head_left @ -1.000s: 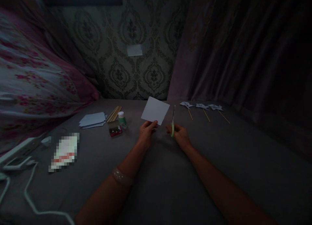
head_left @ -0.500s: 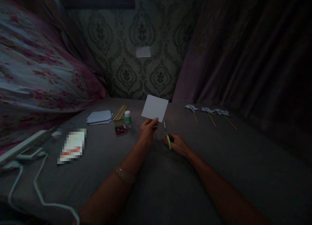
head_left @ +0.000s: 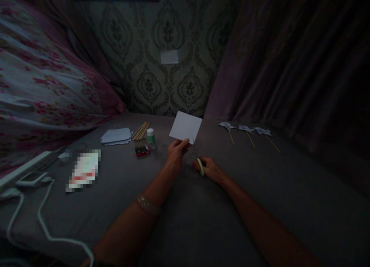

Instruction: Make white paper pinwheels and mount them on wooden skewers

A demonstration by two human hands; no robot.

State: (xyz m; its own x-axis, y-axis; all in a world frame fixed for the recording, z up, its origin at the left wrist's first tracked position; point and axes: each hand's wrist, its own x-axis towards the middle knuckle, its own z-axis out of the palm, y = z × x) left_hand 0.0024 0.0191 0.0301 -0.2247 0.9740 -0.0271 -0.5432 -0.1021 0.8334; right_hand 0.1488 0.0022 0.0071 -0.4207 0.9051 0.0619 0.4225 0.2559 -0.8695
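A white square sheet of paper (head_left: 186, 125) is pinched at its near edge by my left hand (head_left: 177, 152), thumb on top. It is held up above the grey surface. My right hand (head_left: 209, 168) grips a pair of scissors (head_left: 200, 165) with light green handles, fingers wrapped round them. The blades point up and away, and their tips overlap the paper's lower right corner, close to my left thumb. Whether the blades are cutting into the sheet I cannot tell.
At left lie a paper stack (head_left: 116, 136), wooden sticks (head_left: 141, 130), a glue stick (head_left: 150, 138) and an open small box (head_left: 142, 149). Further left are a blurred packet (head_left: 84, 170) and a power strip (head_left: 29, 172) with cables. Three paper pinwheels (head_left: 246, 129) on sticks lie at right.
The scissors have come up to the paper, their tips now over its lower right corner. The paper has shifted slightly right. The camera view has tilted a little.
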